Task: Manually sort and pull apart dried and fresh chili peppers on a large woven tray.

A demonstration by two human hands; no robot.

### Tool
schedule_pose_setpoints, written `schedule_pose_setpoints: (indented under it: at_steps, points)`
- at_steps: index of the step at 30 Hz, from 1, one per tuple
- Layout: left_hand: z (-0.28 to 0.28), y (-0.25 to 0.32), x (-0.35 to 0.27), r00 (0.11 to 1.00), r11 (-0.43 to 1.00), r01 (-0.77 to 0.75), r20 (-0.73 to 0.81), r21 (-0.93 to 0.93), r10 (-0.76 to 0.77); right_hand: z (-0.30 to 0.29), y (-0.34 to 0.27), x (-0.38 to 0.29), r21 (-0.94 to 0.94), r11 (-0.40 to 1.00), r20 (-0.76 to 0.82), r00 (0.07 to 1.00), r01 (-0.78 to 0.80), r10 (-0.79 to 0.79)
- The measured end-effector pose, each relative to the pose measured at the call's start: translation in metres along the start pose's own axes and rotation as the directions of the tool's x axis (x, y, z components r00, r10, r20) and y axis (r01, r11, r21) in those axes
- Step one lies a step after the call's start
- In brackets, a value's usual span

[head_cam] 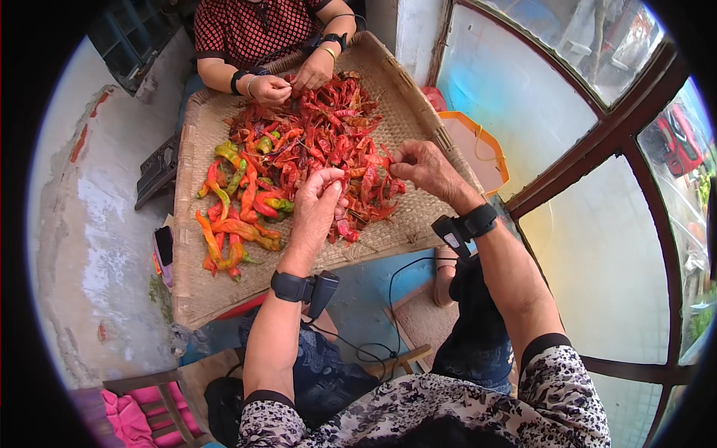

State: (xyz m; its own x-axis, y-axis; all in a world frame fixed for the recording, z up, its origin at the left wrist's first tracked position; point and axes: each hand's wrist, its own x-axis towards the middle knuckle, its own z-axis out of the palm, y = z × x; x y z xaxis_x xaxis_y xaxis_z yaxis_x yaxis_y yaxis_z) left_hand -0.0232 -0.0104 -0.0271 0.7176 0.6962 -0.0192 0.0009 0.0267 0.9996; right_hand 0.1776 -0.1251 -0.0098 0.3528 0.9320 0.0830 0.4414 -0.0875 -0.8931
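My left hand [315, 207] is over the near part of a woven tray [420, 221], thumb and fingers pinched on a red chili pepper [343, 180], largely hidden by the fingers. To its right, my right hand [430, 171] pinches the end of a dried red chili pepper [386, 152] at the edge of the heap. Wrinkled dried red chilies [313, 137] are heaped across the middle of the tray. Plumper red, orange and green peppers [241, 204] lie at its left side.
Opposite me, another person's hands [291, 83] work over the tray's far side. A framed window [627, 134] and an orange-rimmed container [498, 159] stand at the right. A black cable [392, 280] hangs below the tray. Pink cloth [129, 420] lies at lower left.
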Motion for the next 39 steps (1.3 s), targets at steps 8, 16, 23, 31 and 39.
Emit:
schedule_pose_setpoints:
  at_steps: [8, 16, 23, 31, 39]
  points:
    - [0.012, 0.001, 0.006, 1.000, 0.998, -0.017, 0.000, -0.060, 0.017, 0.040, -0.013, 0.014, -0.090, 0.989, 0.001, 0.993, 0.120, -0.120]
    - [0.005, -0.003, 0.005, 1.000, 0.999, 0.002, -0.022, 0.047, -0.001, 0.053, -0.011, 0.016, -0.112, 0.975, 0.030, 0.981, 0.192, -0.190]
    - [0.004, -0.003, -0.002, 0.999, 0.999, -0.033, -0.041, 0.038, 0.035, 0.056, -0.010, 0.010, 0.021, 0.988, 0.026, 0.987, 0.156, -0.156]
    - [0.001, 0.003, -0.001, 0.996, 0.999, 0.017, -0.083, 0.028, -0.014, 0.036, -0.028, 0.008, 0.341, 0.934, 0.063, 0.994, -0.109, 0.092]
    - [-0.006, 0.004, 0.000, 0.990, 0.995, -0.096, -0.104, -0.005, 0.095, -0.032, 0.022, 0.018, -0.126, 0.989, -0.647, 0.748, 0.083, -0.145]
